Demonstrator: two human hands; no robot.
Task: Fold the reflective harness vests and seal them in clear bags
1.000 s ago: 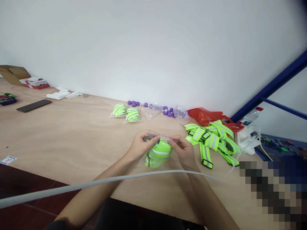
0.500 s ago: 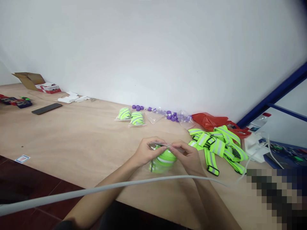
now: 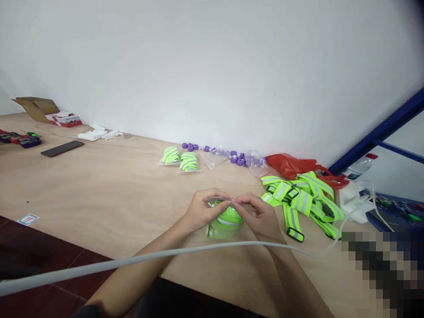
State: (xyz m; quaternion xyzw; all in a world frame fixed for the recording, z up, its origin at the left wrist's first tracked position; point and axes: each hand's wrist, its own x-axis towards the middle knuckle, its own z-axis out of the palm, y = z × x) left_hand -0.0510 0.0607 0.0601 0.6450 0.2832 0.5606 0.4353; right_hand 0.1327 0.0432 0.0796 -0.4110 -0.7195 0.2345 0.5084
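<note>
Between my two hands is a clear plastic bag (image 3: 217, 232) with a rolled neon-green reflective strap (image 3: 230, 218) inside. My left hand (image 3: 207, 207) pinches the bag's top edge at its left part, thumb and fingers closed on it. Close beside it, my right hand (image 3: 260, 214) grips the same edge, the two thumbs nearly meeting. Further back, two filled bags of rolled green straps (image 3: 171, 155) lie on the table. To the right of my hands sits a loose heap of green reflective straps (image 3: 301, 198) with black buckles.
A white cable (image 3: 132, 261) crosses in front of my forearms. Along the wall are purple rolls (image 3: 189, 146), clear bags (image 3: 213, 160) and a red plastic bag (image 3: 291, 165). Left on the table (image 3: 115, 185) lie a dark flat object (image 3: 62, 148) and a cardboard box (image 3: 36, 108).
The view has shifted slightly. Both hands keep their pinch on the bag's top edge, with the thumbs a little nearer each other.
</note>
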